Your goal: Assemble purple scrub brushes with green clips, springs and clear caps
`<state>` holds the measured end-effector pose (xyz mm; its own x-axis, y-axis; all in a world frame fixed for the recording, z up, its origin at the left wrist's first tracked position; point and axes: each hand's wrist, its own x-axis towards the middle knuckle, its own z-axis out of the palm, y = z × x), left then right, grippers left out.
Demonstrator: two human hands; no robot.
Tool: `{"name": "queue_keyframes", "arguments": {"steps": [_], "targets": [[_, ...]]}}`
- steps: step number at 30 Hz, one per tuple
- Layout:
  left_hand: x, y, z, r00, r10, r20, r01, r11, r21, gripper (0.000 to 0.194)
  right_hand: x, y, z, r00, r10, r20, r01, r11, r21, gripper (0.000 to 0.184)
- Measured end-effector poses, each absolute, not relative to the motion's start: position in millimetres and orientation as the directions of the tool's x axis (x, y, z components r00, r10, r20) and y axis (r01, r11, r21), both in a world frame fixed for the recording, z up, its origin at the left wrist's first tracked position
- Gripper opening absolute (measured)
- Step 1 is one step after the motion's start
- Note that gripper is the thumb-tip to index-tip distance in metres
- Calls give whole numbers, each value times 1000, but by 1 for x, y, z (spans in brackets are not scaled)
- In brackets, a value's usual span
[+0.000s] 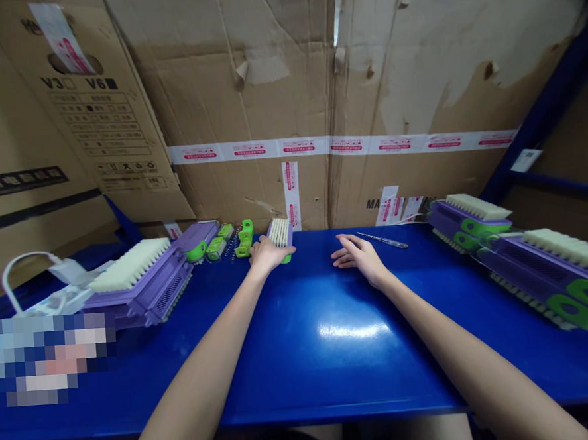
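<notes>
Cardboard wall [247, 103] behind a blue table [293, 373], with a screwdriver [394, 243] lying on it.
Right of the screwdriver sits a purple brush stack [530, 258]; far left of it, another brush stack [146, 290]. The right hand [360, 256], fingers loosely spread, hovers just left of the screwdriver. Farther left of it, the left hand [266, 253] has its grip pinching a white-bristled brush [279, 232]; beyond that brush, leftward, lie green parts [245, 237].

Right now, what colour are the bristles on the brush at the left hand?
The bristles are cream-white; the head view shows them best.
</notes>
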<state>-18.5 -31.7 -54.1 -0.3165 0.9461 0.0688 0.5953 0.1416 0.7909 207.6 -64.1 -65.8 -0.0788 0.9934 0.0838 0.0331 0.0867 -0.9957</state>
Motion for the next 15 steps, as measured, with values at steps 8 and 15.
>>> {"name": "queue_keyframes", "arguments": {"steps": [8, 15], "targets": [[-12, -32, -27, -293, 955, 39, 896, 261, 359, 87, 206, -65, -64, -69, 995, 66, 20, 68, -997, 31], [-5, -4, -15, -322, 946, -23, 893, 312, 323, 92, 206, -64, -64, -58, 996, 65, 8, 65, -998, 29]]}}
